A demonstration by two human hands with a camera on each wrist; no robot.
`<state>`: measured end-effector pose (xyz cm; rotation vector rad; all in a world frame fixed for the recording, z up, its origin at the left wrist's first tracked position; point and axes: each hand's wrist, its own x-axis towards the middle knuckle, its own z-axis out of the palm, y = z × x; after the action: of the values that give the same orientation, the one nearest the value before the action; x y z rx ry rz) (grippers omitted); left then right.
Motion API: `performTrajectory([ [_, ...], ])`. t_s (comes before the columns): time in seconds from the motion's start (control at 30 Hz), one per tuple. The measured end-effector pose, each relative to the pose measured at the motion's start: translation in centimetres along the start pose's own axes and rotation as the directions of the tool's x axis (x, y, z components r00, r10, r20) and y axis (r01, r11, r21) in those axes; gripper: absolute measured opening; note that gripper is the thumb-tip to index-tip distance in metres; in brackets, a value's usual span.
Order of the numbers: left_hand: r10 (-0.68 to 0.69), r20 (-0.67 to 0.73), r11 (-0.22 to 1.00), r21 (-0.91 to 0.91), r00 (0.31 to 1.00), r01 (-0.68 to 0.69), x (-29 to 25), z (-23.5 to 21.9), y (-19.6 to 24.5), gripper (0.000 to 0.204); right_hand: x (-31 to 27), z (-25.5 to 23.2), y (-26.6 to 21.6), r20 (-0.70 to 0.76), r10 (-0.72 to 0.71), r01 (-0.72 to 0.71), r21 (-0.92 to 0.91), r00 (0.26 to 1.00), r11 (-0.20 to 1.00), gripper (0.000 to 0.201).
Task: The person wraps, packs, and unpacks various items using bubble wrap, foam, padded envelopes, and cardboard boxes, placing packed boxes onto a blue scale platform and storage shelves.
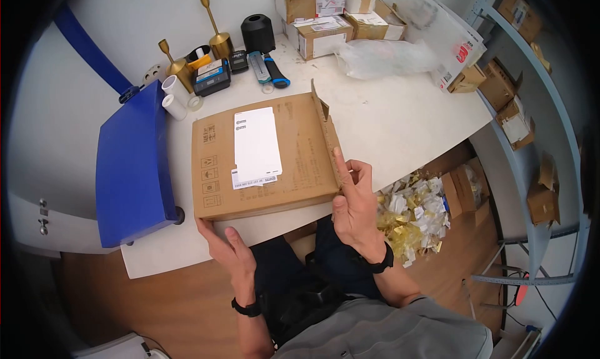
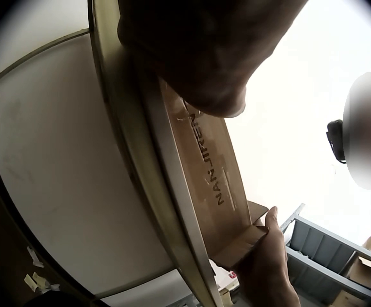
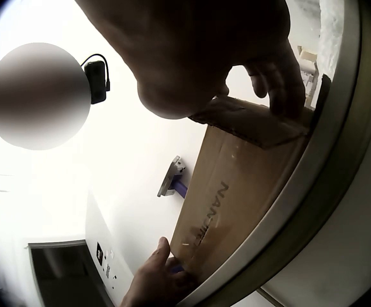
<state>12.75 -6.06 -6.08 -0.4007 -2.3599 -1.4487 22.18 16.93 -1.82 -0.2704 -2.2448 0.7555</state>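
A brown cardboard box (image 1: 294, 159) lies flat on the white table, with a white label (image 1: 258, 145) on top. Its right end flap (image 1: 326, 124) sticks up from the edge, and dark lettering (image 2: 209, 163) runs along the near side. My left hand (image 1: 232, 254) touches the near left corner with extended fingers, its thumb raised apart from the cardboard. At the right end, my right hand (image 1: 357, 215) holds the flap, index finger stretched along it and the other fingers bent. In the right wrist view those fingers (image 3: 278, 83) come down over the flap.
A blue panel-like object (image 1: 134, 165) stands left of the box. Behind are white rolls (image 1: 175, 106), gold candlesticks (image 1: 219, 43), a label printer (image 1: 212, 77) and a blue-handled cutter (image 1: 275, 71). Stacked parcels (image 1: 322, 37) and a plastic bag (image 1: 387, 59) lie farther back. Packaging scraps (image 1: 412, 218) cover the floor at right.
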Motion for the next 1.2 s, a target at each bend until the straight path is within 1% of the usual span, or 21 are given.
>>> performTrajectory([
  [0.17, -0.026, 0.059, 0.999, -0.041, 0.998, 0.029, -0.2, -0.5, 0.2, 0.079, 0.0, -0.3, -0.4, 0.125, 0.181, -0.185, 0.024, 0.976, 0.982, 0.067],
  [0.23, -0.008, 0.061, 0.999, -0.045, 0.998, 0.011, -0.3, -0.6, 0.2, 0.078, -1.1, 1.5, 1.5, 0.097, 0.157, -0.184, 0.580, 0.983, 0.794, 0.063],
  [0.27, -0.006, 0.051, 0.999, -0.042, 0.999, 0.008, -0.2, -0.6, 0.2, 0.077, -1.1, 1.2, 2.2, 0.084, 0.164, -0.182, 0.580, 0.983, 0.794, 0.063],
  [0.3, -0.010, 0.059, 0.998, -0.060, 0.998, 0.014, -0.1, -0.7, 0.3, 0.076, -0.8, 0.3, 3.2, 0.299, 0.268, -0.392, 0.810, 0.916, 0.437, 0.062],
  [0.33, -0.008, 0.056, 0.998, -0.057, 0.998, 0.012, 0.0, -0.7, 0.4, 0.076, -0.4, -0.5, 4.4, 0.528, 0.250, -0.543, 0.840, 0.811, -0.013, 0.061],
  [0.37, -0.007, 0.056, 0.996, -0.087, 0.998, 0.012, 0.0, -0.8, 0.3, 0.073, 0.6, -0.8, 5.7, 0.599, 0.158, -0.567, 0.797, 0.785, -0.207, 0.056],
  [0.4, -0.003, 0.049, 0.993, -0.115, 0.999, 0.008, 0.1, -0.9, 0.2, 0.070, 1.6, -1.4, 6.4, 0.602, 0.144, -0.570, 0.794, 0.785, -0.211, 0.056],
  [0.43, 0.000, 0.032, 0.994, -0.105, 0.999, 0.003, 0.4, -1.3, -0.4, 0.070, 2.7, -1.7, 6.9, 0.694, 0.192, -0.675, 0.720, 0.694, -0.164, 0.053],
  [0.47, -0.102, 0.082, 0.986, -0.127, 0.991, 0.112, 0.8, -1.9, -1.4, 0.064, 3.6, -1.8, 7.2, 0.770, 0.239, -0.770, 0.627, 0.591, -0.119, 0.051],
  [0.5, -0.206, 0.128, 0.964, -0.143, 0.970, 0.224, 1.2, -2.6, -2.0, 0.058, 4.1, -1.6, 7.4, 0.781, 0.209, -0.777, 0.618, 0.589, -0.121, 0.051],
  [0.57, -0.213, 0.085, 0.951, -0.209, 0.973, 0.226, 2.6, -2.2, -2.2, 0.052, 5.1, -1.0, 7.9, 0.810, 0.279, -0.857, 0.492, 0.515, 0.152, 0.050],
  [0.6, -0.213, 0.076, 0.931, -0.286, 0.974, 0.226, 3.3, -1.7, -1.8, 0.047, 5.3, -0.3, 8.0, 0.822, 0.252, -0.860, 0.484, 0.510, 0.161, 0.050],
  [0.63, -0.218, 0.048, 0.933, -0.284, 0.975, 0.223, 3.7, -1.1, -0.9, 0.047, 5.3, 0.6, 8.4, 0.674, 0.190, -0.677, 0.595, 0.714, 0.433, 0.054],
  [0.67, -0.206, 0.008, 0.928, -0.316, 0.979, 0.198, 3.8, -0.2, 0.3, 0.046, 5.3, 1.4, 9.1, 0.499, 0.063, -0.414, 0.634, 0.864, 0.653, 0.058],
  [0.7, -0.194, -0.029, 0.921, -0.349, 0.981, 0.172, 3.9, 0.2, 1.0, 0.045, 5.3, 1.7, 11.2, 0.575, 0.077, -0.420, 0.493, 0.815, 0.762, 0.062],
  [0.83, -0.090, -0.024, 0.921, -0.382, 0.996, 0.074, 4.1, 0.5, 0.6, 0.051, 4.7, 3.2, 13.9, 0.575, 0.129, -0.512, 0.577, 0.808, 0.636, 0.062],
  [0.9, -0.097, -0.043, 0.917, -0.393, 0.994, 0.072, 4.1, 0.6, 0.4, 0.052, 5.8, 2.7, 13.0, 0.687, 0.165, -0.653, 0.548, 0.708, 0.522, 0.065],
  [0.97, -0.103, -0.060, 0.913, -0.401, 0.993, 0.071, 4.1, 0.6, 0.4, 0.052, 6.6, 2.7, 12.3, 0.700, 0.149, -0.655, 0.542, 0.699, 0.526, 0.065],
  [1.1, -0.133, -0.057, 0.902, -0.420, 0.990, 0.097, 4.1, 0.4, 0.6, 0.052, 4.2, -2.3, 15.0, 0.703, 0.145, -0.655, 0.539, 0.696, 0.530, 0.066],
  [1.13, -0.151, -0.043, 0.901, -0.417, 0.988, 0.120, 4.0, 0.3, 0.6, 0.052, 9.2, 3.7, 9.1, 0.704, 0.145, -0.655, 0.539, 0.696, 0.530, 0.066],
  [1.2, -0.156, -0.063, 0.891, -0.439, 0.986, 0.113, 4.0, 0.1, 0.7, 0.052, 9.6, 3.5, 8.1, 0.702, 0.140, -0.652, 0.542, 0.698, 0.530, 0.066],
])
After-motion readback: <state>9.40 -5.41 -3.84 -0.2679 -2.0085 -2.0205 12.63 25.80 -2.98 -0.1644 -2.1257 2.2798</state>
